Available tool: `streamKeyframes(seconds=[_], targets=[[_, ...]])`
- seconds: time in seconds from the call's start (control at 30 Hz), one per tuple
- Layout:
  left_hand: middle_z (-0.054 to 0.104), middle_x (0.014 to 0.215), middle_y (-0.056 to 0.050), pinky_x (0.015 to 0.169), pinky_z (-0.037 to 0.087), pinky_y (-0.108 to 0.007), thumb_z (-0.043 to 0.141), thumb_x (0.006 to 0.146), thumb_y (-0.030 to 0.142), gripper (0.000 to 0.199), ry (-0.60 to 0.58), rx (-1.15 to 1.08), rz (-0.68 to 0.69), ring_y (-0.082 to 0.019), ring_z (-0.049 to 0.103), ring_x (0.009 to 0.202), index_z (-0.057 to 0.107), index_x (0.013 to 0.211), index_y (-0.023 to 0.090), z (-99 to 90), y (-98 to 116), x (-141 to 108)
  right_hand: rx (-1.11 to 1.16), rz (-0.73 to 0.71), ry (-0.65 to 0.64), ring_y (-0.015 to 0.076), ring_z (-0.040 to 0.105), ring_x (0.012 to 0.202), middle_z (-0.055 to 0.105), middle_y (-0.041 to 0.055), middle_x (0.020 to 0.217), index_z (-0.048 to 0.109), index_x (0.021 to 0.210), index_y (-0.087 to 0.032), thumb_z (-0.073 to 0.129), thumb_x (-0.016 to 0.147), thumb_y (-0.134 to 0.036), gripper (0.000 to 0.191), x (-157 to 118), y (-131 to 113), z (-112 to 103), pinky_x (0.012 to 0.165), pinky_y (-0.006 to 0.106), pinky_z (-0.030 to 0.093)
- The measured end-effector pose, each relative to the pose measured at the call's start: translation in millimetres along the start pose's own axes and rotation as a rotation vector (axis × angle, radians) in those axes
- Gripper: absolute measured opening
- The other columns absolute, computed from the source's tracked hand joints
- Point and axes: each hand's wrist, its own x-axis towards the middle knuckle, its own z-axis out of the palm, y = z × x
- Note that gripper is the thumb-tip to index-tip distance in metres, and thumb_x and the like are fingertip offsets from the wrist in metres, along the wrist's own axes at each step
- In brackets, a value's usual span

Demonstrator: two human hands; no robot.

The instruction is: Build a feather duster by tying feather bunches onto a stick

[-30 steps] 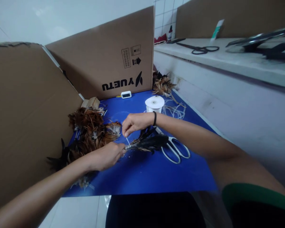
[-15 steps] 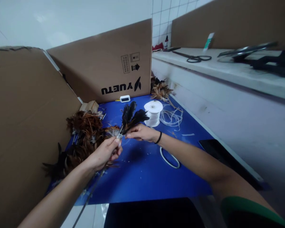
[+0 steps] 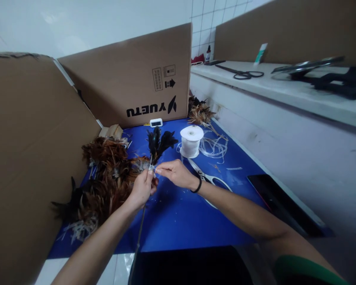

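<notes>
My left hand (image 3: pixel 144 187) is closed round a thin stick (image 3: pixel 141 225) topped with a tuft of black feathers (image 3: pixel 160 144). White ribbon (image 3: pixel 151 168) is wrapped where the feathers meet the stick. Close beside that wrap, my right hand (image 3: pixel 178 173) pinches what looks like the ribbon's end; the fingertips hide most of it. Partly under my right forearm lie silver scissors (image 3: pixel 200 172). A white spool of ribbon (image 3: pixel 191 142) stands behind my right hand, with loose ribbon (image 3: pixel 215 146) coiled next to it.
Brown and black feather bundles (image 3: pixel 106 174) pile up at the left. Cardboard panels (image 3: pixel 121 79) wall off the back and left of the blue table (image 3: pixel 178 233). A dark tablet-like slab (image 3: pixel 281 202) lies along the right edge. Black scissors (image 3: pixel 243 74) rest on the shelf (image 3: pixel 273 87).
The stick has swung from a leftward slant to more upright, and the black feathers have shifted left. Both hands turned slightly with it; more of the silver scissors shows.
</notes>
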Motion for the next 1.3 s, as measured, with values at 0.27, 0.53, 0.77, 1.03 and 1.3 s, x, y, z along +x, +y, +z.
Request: streamKeyframes(seconds=[0.27, 0.53, 0.77, 1.03, 1.3], targets=[[0.049, 0.055, 0.003, 0.036, 0.025, -0.02, 0.036, 0.087, 0.048, 0.035, 0.09, 0.096, 0.105, -0.007, 0.038, 0.035, 0.044, 0.069, 0.019, 6.6, -13, 4, -0.258, 0.078, 0.12, 0.0113, 0.056, 0.071, 0.065, 0.0025, 0.076, 0.066, 0.073, -0.016, 0.05, 0.085, -0.019, 0.02, 5, -13, 5, 0.069, 0.022, 0.038], [0.049, 0.049, 0.001, 0.044, 0.031, -0.024, 0.037, 0.087, 0.05, 0.038, 0.162, 0.269, 0.165, -0.012, 0.044, 0.041, 0.046, 0.067, 0.019, 10.0, -16, 10, -0.52, 0.197, 0.225, 0.0106, 0.052, 0.058, 0.064, 0.0014, 0.062, 0.066, 0.062, -0.019, 0.051, 0.085, -0.038, 0.033, 10, -19, 16, 0.056, 0.024, 0.029], [0.051, 0.051, 0.001, 0.038, 0.029, -0.021, 0.033, 0.086, 0.056, 0.042, 0.075, 0.08, 0.106, -0.009, 0.041, 0.036, 0.045, 0.071, 0.019, 21.4, -20, 11, -0.295, 0.34, 0.294, 0.0095, 0.048, 0.05, 0.06, -0.0007, 0.05, 0.07, 0.062, -0.019, 0.059, 0.076, -0.038, 0.026, 12, -7, 18, 0.05, 0.021, 0.032], [0.046, 0.046, 0.005, 0.034, 0.023, -0.018, 0.045, 0.08, 0.058, 0.04, 0.087, -0.2, -0.039, -0.009, 0.041, 0.035, 0.044, 0.075, 0.019, 31.7, -18, 9, -0.236, 0.411, 0.271, 0.0108, 0.049, 0.044, 0.054, -0.0001, 0.039, 0.068, 0.057, -0.018, 0.058, 0.075, -0.037, 0.028, 12, -7, 16, 0.047, 0.022, 0.034], [0.045, 0.048, 0.005, 0.035, 0.021, -0.017, 0.049, 0.078, 0.058, 0.043, 0.029, -0.264, -0.092, -0.006, 0.038, 0.036, 0.045, 0.072, 0.016, 28.4, -13, 12, -0.201, 0.446, 0.249, 0.0102, 0.047, 0.046, 0.055, -0.0001, 0.043, 0.067, 0.057, -0.018, 0.055, 0.077, -0.037, 0.03, 12, -3, 17, 0.05, 0.022, 0.033]])
